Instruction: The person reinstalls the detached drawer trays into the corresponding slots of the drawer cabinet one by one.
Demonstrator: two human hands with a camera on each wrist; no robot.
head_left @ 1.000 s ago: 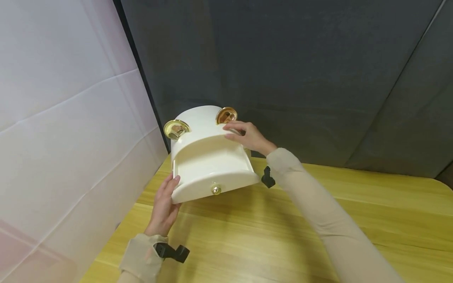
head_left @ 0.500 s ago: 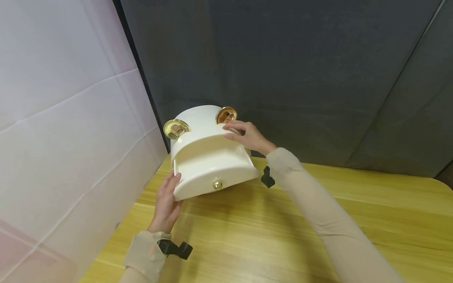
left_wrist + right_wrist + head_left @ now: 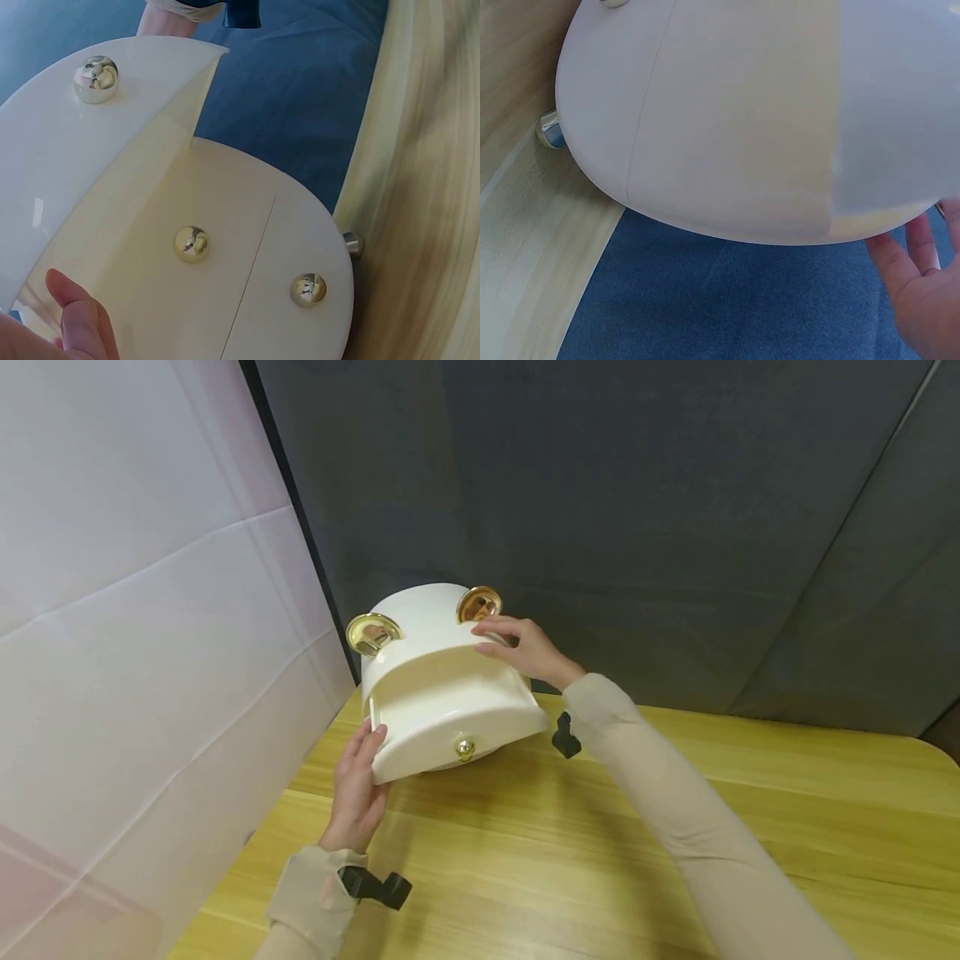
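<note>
1. Head view: a cream-white, rounded plastic cabinet [image 3: 435, 643] with two gold ring-shaped fittings [image 3: 372, 633] on top stands at the far left corner of the yellow wooden table [image 3: 675, 843], against the dark grey fabric backdrop [image 3: 637, 510] and beside the white panel [image 3: 135, 610]. Its curved cream drawer [image 3: 457, 727] with a small gold ball knob [image 3: 465, 747] is partly pulled out toward the viewer. The left hand [image 3: 358, 793] lies against the left end of the drawer front, fingers straight, thumb up on its edge. The right hand [image 3: 525, 647] rests on the cabinet's top right edge with fingers extended and relaxed, not curled round anything. Both arms wear beige sleeves [image 3: 675, 810].

2. Left wrist view: the drawer front [image 3: 82, 142] and its gold knob [image 3: 95, 78] are close up; below it are two more cream panels [image 3: 225, 277], each with a gold knob [image 3: 192, 244]. One fingertip of the left hand [image 3: 79, 319] touches the lower edge; the rest of the hand is out of frame.

3. Right wrist view: the cabinet's smooth cream side [image 3: 765, 112] fills the frame above the table edge [image 3: 525, 262]; the right hand's palm [image 3: 922, 300] sits at its rim, fingers open.
</note>
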